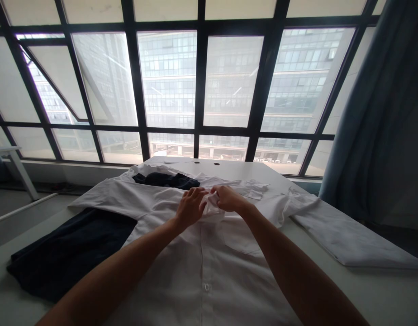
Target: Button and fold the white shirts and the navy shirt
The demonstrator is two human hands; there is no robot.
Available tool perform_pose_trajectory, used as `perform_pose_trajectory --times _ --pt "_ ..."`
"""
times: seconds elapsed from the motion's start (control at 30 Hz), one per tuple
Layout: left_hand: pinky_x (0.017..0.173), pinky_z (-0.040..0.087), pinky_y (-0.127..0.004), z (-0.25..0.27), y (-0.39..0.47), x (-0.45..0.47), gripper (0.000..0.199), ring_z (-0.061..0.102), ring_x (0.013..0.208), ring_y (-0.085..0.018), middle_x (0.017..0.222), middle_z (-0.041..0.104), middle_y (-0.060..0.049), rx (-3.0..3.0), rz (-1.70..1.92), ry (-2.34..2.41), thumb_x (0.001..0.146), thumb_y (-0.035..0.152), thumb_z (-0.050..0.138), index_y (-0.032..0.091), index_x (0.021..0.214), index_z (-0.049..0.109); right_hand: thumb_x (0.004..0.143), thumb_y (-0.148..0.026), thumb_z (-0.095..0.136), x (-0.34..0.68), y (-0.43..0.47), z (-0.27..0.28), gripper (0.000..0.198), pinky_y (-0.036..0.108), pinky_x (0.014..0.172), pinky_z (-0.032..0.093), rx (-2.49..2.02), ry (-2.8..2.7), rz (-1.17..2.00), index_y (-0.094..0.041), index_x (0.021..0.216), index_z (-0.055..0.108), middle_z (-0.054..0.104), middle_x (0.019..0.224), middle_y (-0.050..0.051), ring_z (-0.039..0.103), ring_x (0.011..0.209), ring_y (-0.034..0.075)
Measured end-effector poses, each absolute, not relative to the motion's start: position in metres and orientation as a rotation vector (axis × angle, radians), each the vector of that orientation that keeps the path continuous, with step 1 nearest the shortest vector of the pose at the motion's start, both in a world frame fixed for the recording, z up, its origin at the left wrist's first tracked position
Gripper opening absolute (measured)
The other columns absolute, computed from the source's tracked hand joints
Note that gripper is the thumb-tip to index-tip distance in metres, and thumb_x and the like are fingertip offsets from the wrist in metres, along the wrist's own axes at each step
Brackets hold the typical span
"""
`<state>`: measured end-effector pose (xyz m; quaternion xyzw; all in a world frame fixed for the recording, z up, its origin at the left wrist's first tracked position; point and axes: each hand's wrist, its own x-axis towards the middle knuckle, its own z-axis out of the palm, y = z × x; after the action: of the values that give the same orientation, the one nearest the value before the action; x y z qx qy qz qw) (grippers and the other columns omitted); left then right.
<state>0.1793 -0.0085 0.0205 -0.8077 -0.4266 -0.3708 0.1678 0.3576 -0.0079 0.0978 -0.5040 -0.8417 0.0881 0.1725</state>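
Note:
A white button-up shirt lies spread out front side up, its collar away from me and its button strip running down the middle. At the collar, my right hand is closed, pinching the white fabric between thumb and bent fingers. My left hand is beside it on the collar, with fingers curved over the cloth and thumb against its edge. The fingertips of both hands nearly meet, and the fold between them is partly hidden. A small button shows on the strip nearer to me.
Folded dark cloth lies at the left, partly under the shirt's sleeve. More dark fabric is beyond the collar. Folded white cloth lies on the right of the white table. Windows stand behind, with a blue curtain at right.

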Motion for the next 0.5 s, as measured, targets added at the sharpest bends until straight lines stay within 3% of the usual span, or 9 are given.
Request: perform_pose_trajectory --times 0.07,0.13,0.3,0.37,0.5 --pt "0.096 0.043 -0.042 0.025 -0.002 0.172 0.038 0.053 0.12 -0.027 0.13 0.06 -0.011 -2.28 -1.002 -1.266 0.089 0.022 0.061 0.021 0.127 0.056 0.073 -0.004 0.064 0.357 -0.007 0.096 0.044 0.023 0.067 0.045 -1.263 -2.408 0.294 -0.018 0.115 0.068 0.073 0.095 0.008 0.066 0.084 0.021" --pt "0.093 0.044 -0.042 0.028 0.004 0.164 0.036 0.059 0.111 -0.027 0.121 0.065 -0.01 -2.31 -0.93 -1.344 0.089 0.023 0.062 0.021 0.125 0.058 0.074 0.0 0.061 0.357 -0.006 0.095 0.047 0.023 0.067 0.046 -1.143 -2.413 0.343 -0.02 0.115 0.069 0.073 0.094 0.007 0.066 0.081 0.02" --pt "0.077 0.049 -0.033 0.032 0.016 0.144 0.012 0.065 0.09 -0.024 0.096 0.07 -0.008 -2.364 -0.915 -1.432 0.089 0.019 0.062 0.018 0.098 0.068 0.074 0.001 0.06 0.362 0.0 0.092 0.048 0.022 0.063 0.044 -1.047 -2.406 0.328 -0.021 0.116 0.069 0.072 0.089 0.005 0.064 0.074 0.018" --pt "0.073 0.048 -0.03 0.034 0.02 0.134 0.011 0.065 0.085 -0.022 0.09 0.069 -0.008 -2.357 -0.953 -1.43 0.091 0.017 0.057 0.016 0.089 0.068 0.071 0.003 0.061 0.367 0.005 0.09 0.05 0.022 0.061 0.043 -1.104 -2.407 0.286 -0.02 0.115 0.069 0.072 0.087 0.006 0.063 0.071 0.017" --pt "0.072 0.048 -0.027 0.036 0.027 0.118 0.015 0.067 0.083 -0.02 0.087 0.07 -0.008 -2.356 -1.025 -1.425 0.092 0.013 0.05 0.016 0.092 0.065 0.065 0.006 0.063 0.377 0.012 0.088 0.039 0.024 0.063 0.042 -1.237 -2.402 0.203 -0.016 0.095 0.074 0.072 0.086 0.009 0.063 0.073 0.02"
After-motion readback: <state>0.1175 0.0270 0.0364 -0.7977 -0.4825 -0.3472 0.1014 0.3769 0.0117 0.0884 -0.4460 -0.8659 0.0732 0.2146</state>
